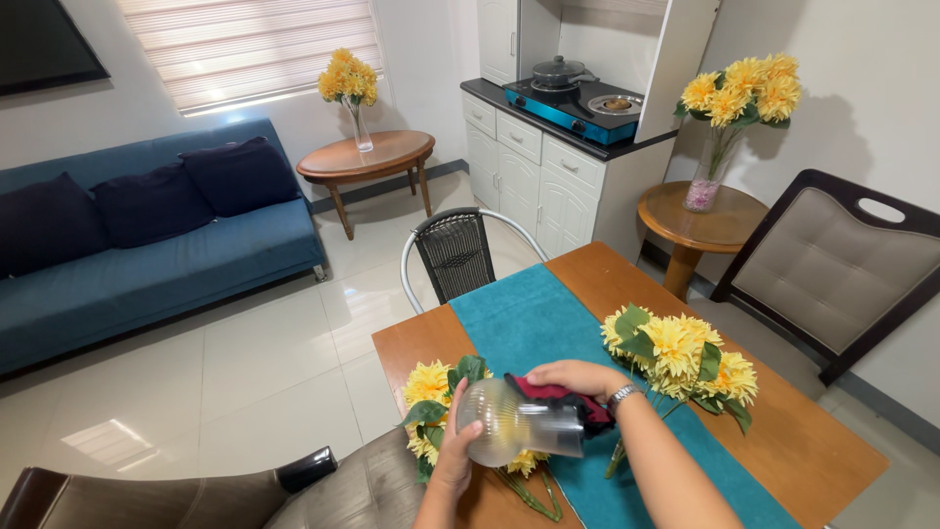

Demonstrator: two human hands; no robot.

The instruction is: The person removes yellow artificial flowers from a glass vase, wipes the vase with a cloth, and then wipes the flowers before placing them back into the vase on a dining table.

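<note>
My left hand grips a clear ribbed glass vase by its round base, holding it on its side above the table. My right hand presses a red and black cloth against the vase's mouth end. Under the vase lies a bunch of yellow artificial flowers with green stems. A second yellow bunch lies to the right on the teal runner.
The wooden table has a black wicker chair at its far end, a padded chair at right and a brown leather chair at near left. Beyond are a blue sofa, two round side tables with flower vases, and a stove counter.
</note>
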